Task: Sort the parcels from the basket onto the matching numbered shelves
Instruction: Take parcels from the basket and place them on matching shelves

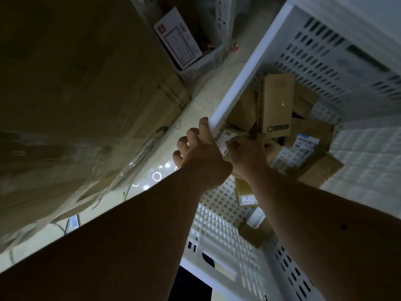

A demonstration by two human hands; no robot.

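The left hand (199,153) hooks its fingers over the white basket (236,88) rim, while the right hand (247,153) inside pinches a small labelled parcel (225,140). Jumbled cardboard parcels crowd it, so a snagged corner could pull it loose or tip the tall box (276,105)

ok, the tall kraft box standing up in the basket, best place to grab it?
Take the tall kraft box by its two long side edges, coming from above through the basket's open top. It stands on end above the other parcels, so its upper half looks free.
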